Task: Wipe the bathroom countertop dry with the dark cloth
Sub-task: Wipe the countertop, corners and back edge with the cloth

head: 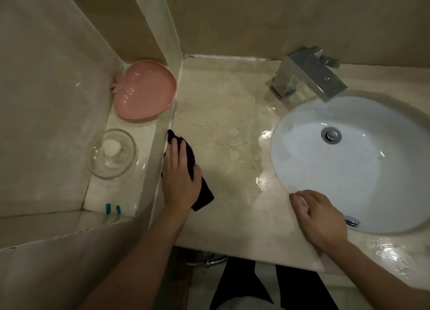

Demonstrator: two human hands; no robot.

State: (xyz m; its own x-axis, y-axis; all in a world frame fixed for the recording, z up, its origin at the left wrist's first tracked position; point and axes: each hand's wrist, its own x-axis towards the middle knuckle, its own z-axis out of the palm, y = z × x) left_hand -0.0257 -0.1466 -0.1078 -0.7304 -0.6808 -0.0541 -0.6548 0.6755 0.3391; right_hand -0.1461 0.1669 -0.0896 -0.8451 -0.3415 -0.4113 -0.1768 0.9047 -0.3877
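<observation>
A dark cloth (189, 157) lies on the beige stone countertop (221, 114) at its left edge, against the low side wall. My left hand (180, 177) presses flat on the cloth with its fingers stretched along it; cloth shows past the fingertips and beside the wrist. My right hand (320, 218) rests on the countertop at the front rim of the sink, fingers loosely curled, holding nothing. Shiny water lies on the stone between the cloth and the sink and along the front right edge.
A white oval sink (363, 170) with a chrome faucet (307, 73) fills the right. On a lower ledge left of the side wall sit a pink dish (144, 92), a glass bowl (111, 152) holding a white piece, and green-tipped items (112, 209). My dark-clothed legs show below the counter's front edge.
</observation>
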